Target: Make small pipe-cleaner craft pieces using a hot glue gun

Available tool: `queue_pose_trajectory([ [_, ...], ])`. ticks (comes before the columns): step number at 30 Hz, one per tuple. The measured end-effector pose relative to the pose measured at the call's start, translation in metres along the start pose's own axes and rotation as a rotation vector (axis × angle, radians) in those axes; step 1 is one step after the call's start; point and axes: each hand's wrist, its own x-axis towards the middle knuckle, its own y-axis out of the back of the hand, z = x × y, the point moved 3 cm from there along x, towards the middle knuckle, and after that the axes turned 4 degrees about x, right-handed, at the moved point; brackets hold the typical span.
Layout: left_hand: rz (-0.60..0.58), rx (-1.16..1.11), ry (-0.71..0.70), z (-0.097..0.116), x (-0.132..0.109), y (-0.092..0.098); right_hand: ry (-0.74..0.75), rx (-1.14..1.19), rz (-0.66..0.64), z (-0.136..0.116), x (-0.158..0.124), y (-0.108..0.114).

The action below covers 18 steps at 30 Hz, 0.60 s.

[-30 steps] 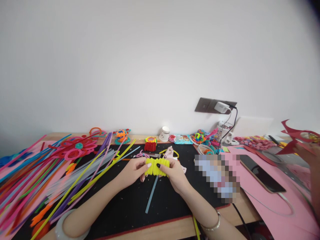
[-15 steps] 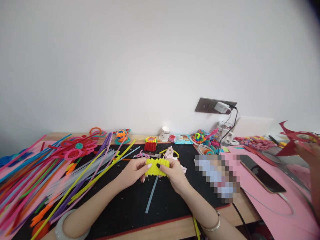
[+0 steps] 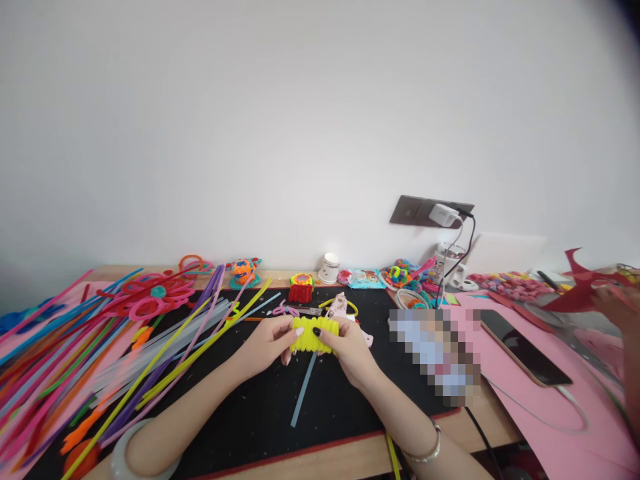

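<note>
A yellow pipe-cleaner coil (image 3: 315, 334) is gripped from both ends above the black mat (image 3: 260, 413). My left hand (image 3: 267, 343) closes on its left end, thumb on top. My right hand (image 3: 350, 350) closes on its right end, thumb pressed on the coil. A pale translucent stick (image 3: 303, 390) lies on the mat just below the coil. Small scissors with pink handles (image 3: 297, 309) lie just behind my hands.
Several long coloured pipe cleaners (image 3: 75, 360) fan out on the left. Small craft pieces (image 3: 301, 287) and a white cup (image 3: 329, 267) line the wall. A phone (image 3: 524, 347) lies on pink paper (image 3: 575, 427) at right, where another person's hand (image 3: 613, 300) holds red paper (image 3: 575, 297).
My hands and the yellow coil have barely moved. The other person's red paper at the right edge has shifted and tilted a little.
</note>
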Motion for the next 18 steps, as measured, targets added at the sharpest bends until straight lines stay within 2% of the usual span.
queue_pose_trajectory([
  [18, 0.023, 0.054, -0.006, -0.0009, -0.0008, 0.0005, -0.015, 0.022, -0.023, 0.001, 0.0011, -0.0007],
])
